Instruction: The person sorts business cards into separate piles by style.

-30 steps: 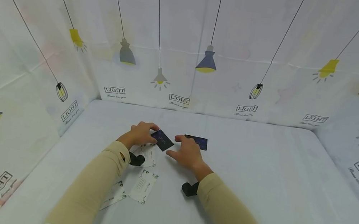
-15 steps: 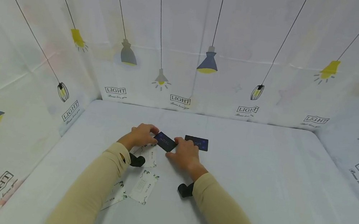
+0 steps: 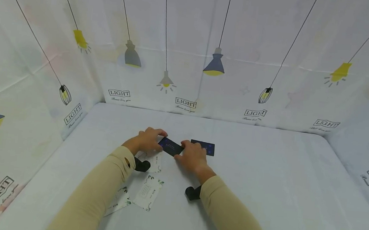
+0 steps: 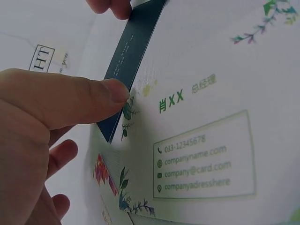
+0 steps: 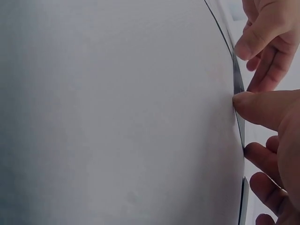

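Between both hands is a dark blue business card point(image 3: 170, 146), held low over the white tabletop. My left hand point(image 3: 148, 140) grips its left end, the thumb on the near edge and the index finger at the far edge. At the card's right end, my right hand point(image 3: 193, 156) holds it between thumb and index finger. A second dark business card point(image 3: 210, 149) lies just behind the right hand, which partly covers it. Under the left wrist lies a white business card point(image 4: 201, 140) with leafy corners and green print.
Two more white leafy cards lie nearer the body, one flat card point(image 3: 148, 193) and another card point(image 3: 118, 202) partly hidden by the left sleeve. A lamp-patterned curtain point(image 3: 233, 90) rises behind the table point(image 3: 281, 183). Black wrist devices point(image 3: 193, 193) sit at the cuffs.
The right hand has closed in on the card's right end and now grips it. The held card has turned and shifted slightly right, lying more level. The left hand has moved slightly right.
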Demonstrator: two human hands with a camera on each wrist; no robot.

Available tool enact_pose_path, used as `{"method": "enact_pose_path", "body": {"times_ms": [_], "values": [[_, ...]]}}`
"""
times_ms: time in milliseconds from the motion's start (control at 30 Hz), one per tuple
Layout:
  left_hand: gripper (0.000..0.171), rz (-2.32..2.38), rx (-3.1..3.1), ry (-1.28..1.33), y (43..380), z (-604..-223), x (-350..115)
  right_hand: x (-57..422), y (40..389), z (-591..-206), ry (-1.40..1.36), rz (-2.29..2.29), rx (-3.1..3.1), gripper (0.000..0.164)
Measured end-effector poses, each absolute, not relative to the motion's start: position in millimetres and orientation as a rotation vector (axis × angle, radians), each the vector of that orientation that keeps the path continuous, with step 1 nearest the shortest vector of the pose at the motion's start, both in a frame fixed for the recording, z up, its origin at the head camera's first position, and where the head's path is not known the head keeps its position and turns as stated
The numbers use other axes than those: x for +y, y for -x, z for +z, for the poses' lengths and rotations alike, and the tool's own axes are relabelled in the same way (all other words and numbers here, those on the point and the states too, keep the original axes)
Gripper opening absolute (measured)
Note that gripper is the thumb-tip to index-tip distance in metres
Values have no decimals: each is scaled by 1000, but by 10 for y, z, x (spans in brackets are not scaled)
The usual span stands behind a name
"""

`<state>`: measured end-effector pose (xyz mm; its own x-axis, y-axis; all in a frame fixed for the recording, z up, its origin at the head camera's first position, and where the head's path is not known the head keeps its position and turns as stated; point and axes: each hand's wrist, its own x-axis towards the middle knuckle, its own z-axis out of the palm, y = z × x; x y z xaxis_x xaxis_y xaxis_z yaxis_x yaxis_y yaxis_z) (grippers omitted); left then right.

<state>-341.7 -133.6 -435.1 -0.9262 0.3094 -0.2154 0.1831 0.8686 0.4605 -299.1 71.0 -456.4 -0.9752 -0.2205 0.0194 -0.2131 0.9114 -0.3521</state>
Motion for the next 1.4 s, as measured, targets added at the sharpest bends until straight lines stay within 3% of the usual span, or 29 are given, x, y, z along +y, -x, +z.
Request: {"method": "enact_pose_path", "body": {"times_ms": [333, 1400], "values": [[52, 614, 2763, -380, 3429, -4405, -1340, 724, 3013, -4549, 343, -574, 2995, 57], [53, 746, 2746, -389, 3466, -4376, -1415, 750, 3057, -4507, 394, -604, 2963, 54]]}}
